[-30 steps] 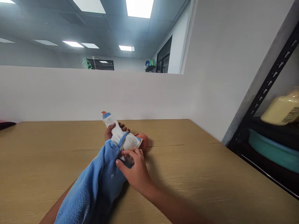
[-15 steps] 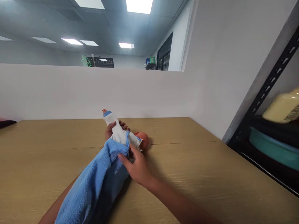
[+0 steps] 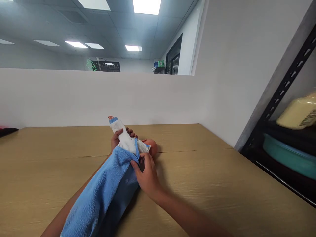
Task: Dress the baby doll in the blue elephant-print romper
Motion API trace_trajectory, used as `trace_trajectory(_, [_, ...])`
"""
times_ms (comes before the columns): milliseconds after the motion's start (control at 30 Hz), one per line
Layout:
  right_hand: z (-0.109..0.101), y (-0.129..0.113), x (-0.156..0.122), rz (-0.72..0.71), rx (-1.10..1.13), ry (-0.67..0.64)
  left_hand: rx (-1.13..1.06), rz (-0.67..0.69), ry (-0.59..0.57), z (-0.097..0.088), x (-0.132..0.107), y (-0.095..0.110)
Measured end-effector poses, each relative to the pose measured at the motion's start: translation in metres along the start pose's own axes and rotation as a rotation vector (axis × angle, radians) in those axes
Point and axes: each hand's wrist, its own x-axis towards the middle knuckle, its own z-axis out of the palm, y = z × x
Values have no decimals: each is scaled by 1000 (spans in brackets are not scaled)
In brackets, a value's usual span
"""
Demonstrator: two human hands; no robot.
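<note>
A baby doll (image 3: 153, 147) lies on the wooden table, its round head at the right. A white sleeve (image 3: 125, 140) with a blue cuff covers its limb, which points up and left. Around that sleeve, my left hand (image 3: 116, 139) is closed, with fingers showing on both sides. A long blue fleece cloth (image 3: 103, 184) drapes from the doll down over my left forearm toward me. Its upper edge, beside a thin blue strap (image 3: 137, 148), is pinched by my right hand (image 3: 146, 174). The doll's body is mostly hidden under cloth and hands.
The wooden table (image 3: 209, 184) runs back to a white wall (image 3: 98, 98) with an opening above. At the right, a black shelf rack (image 3: 278, 92) holds a cream-coloured bottle (image 3: 298, 112) and a teal basin (image 3: 288, 154). Something dark (image 3: 7, 131) sits at the left edge.
My right hand has shifted slightly to the right, drawing the blue cloth's edge and strap along with it. My left hand and the doll stay nearly where they were.
</note>
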Motion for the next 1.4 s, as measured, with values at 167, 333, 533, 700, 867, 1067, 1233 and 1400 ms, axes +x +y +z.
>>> trace_trajectory(167, [1,19,0,-5,-21,30,-53,16,0,1,-2,1])
trace_trajectory(333, [-20,23,19,143,-24,3,-56,26,11,5,-4,1])
trace_trajectory(533, [-61,11,8,115,22,-119,-17,43,45,4,-1,0])
trace_trajectory(700, [-70,7,-25,-97,-33,-399,31,31,58,-3,-3,0])
trace_trajectory(867, [-58,11,-31,-99,-3,-446,43,10,24,-6,0,3])
trace_trajectory(1067, [-54,28,-27,-10,-23,-260,23,14,-50,-3,2,2])
trace_trajectory(1233, [-53,34,-28,99,69,-196,350,-107,-188,0,1,26])
trace_trajectory(1400, [-52,24,-34,257,242,-167,844,-168,-352,22,-10,57])
